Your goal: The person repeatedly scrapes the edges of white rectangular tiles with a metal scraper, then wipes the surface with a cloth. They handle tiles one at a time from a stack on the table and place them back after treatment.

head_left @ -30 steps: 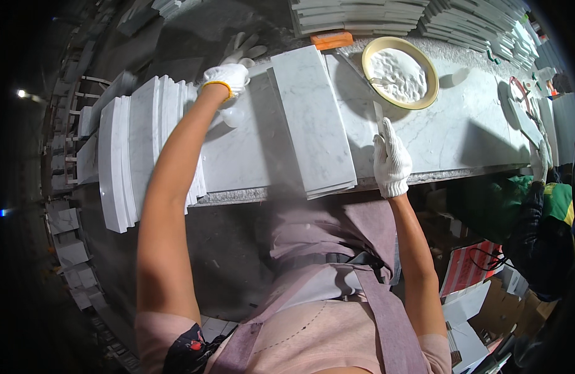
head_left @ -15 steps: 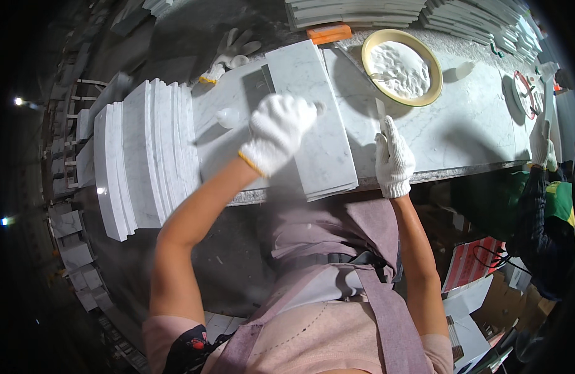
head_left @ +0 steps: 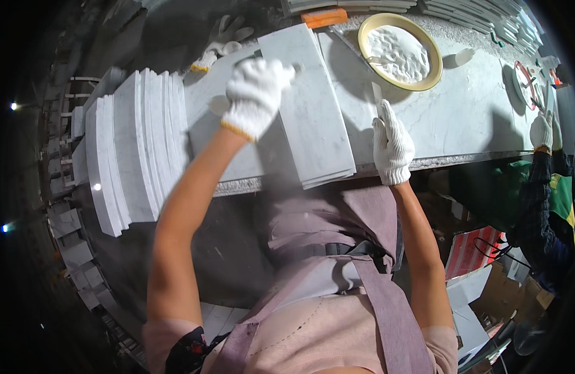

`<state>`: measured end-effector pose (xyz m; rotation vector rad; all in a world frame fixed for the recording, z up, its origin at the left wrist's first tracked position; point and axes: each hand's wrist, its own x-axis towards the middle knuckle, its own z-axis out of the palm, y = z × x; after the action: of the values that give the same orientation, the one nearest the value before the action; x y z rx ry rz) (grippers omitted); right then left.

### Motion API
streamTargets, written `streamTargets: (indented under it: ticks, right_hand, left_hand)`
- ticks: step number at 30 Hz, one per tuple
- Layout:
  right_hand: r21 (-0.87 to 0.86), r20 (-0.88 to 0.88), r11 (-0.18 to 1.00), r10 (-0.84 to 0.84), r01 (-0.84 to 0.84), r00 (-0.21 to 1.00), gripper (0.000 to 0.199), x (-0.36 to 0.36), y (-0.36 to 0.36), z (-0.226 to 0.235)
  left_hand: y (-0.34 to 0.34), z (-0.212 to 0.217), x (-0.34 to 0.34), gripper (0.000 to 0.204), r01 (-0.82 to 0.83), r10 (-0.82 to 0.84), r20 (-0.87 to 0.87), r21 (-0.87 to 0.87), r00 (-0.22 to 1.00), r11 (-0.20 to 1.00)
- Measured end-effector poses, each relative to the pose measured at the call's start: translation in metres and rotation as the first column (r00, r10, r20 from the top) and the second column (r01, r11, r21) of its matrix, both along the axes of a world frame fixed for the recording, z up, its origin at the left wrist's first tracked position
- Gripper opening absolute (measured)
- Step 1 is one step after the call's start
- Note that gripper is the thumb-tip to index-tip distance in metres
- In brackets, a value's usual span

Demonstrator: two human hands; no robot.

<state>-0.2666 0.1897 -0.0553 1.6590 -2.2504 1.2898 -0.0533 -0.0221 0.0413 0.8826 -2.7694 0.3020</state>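
Observation:
My left hand, in a white knit glove with a yellow cuff, is over the left edge of a grey-veined marble slab. Its fingers are curled, and a small greyish tip shows at them; what they hold is hidden. The slab lies on at least one more, slightly out of line, across the bench's front edge. My right hand, gloved too, rests right of the slabs and grips a thin, pale, flat-bladed scraper pointing away from me. Beyond it sits a yellow-rimmed basin of white paste or powder.
Marble pieces stand stacked on the left. A spare glove and an orange box lie at the back. A small white bottle is right of the basin. Another person's gloved hands are at the far right.
My left hand has moved left and farther away over the slab, now partly covering a small white bottle. My right hand keeps its place with the scraper. The whole view has tilted slightly.

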Motion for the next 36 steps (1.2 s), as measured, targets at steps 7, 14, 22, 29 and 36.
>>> streamTargets:
  ticks: [7, 14, 22, 29, 36]
  right_hand:
    - [-0.095, -0.017, 0.995, -0.007, 0.005, 1.000, 0.052, -0.002, -0.002, -0.001]
    - [-0.039, 0.059, 0.999, 0.035, -0.033, 0.998, 0.054, 0.000, 0.003, 0.000]
    - [-0.074, 0.239, 0.997, 0.035, -0.018, 0.970, 0.050, 0.000, 0.009, 0.002]
    - [-0.014, 0.887, 0.999, -0.003, 0.034, 0.462, 0.058, 0.011, 0.052, 0.059]
    - [0.066, 0.922, 0.995, -0.090, 0.076, 0.376, 0.059, 0.002, 0.102, 0.089]
  left_hand:
    - [0.032, -0.010, 0.000, 0.033, 0.151, -0.151, -0.008, 0.055, 0.988, 0.987]
    - [0.017, -0.002, 0.002, 0.025, 0.233, -0.236, -0.030, -0.088, 0.971, 0.969]
    - [0.028, 0.002, 0.004, 0.014, 0.162, -0.162, -0.006, 0.048, 0.987, 0.986]
    - [0.025, -0.002, 0.013, 0.018, 0.114, -0.113, -0.045, 0.025, 0.993, 0.993]
    - [0.104, -0.001, 0.029, 0.008, 0.496, -0.411, -0.294, 0.341, 0.863, 0.798]
